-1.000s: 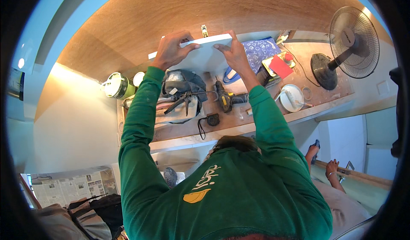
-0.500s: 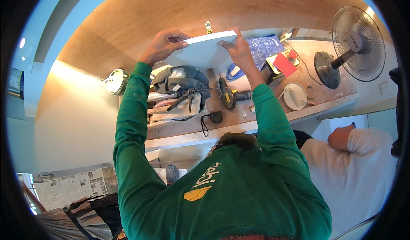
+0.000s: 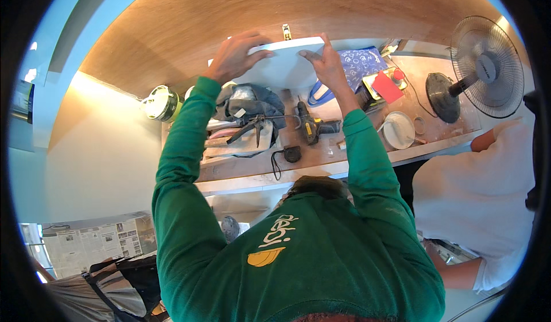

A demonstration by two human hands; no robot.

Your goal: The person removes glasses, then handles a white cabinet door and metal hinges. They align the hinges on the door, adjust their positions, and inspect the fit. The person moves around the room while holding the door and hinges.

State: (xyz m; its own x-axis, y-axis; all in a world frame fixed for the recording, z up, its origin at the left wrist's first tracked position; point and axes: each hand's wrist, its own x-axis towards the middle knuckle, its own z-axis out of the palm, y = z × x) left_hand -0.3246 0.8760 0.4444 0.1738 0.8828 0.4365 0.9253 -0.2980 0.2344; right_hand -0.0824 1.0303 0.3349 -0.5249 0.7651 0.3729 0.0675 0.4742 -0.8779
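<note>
A white board (image 3: 281,69) stands on edge near the wooden back wall, gripped from both sides. My left hand (image 3: 238,57) is closed over its top edge left of the middle, thumb on the near face and fingers behind. At the board's right end my right hand (image 3: 327,65) pinches it, thumb in front; the fingers behind are partly hidden. Just beyond the top edge shows a small yellow-and-silver object (image 3: 286,32), too small to name. Below the board lie a dark cloth bag (image 3: 252,99), a caulking gun (image 3: 256,126) and a cordless drill (image 3: 310,127).
A tape measure (image 3: 293,154) lies near the worktop's front edge (image 3: 264,182). To the right are a blue patterned bag (image 3: 359,63), a round bowl (image 3: 398,130) and a standing fan (image 3: 485,69). A light-green round container (image 3: 162,103) sits left. A person in white (image 3: 470,201) is close on the right.
My left hand has slid a little to the right along the board's top edge. My right hand keeps its grip. The person in white has shifted, and a lower forearm now shows.
</note>
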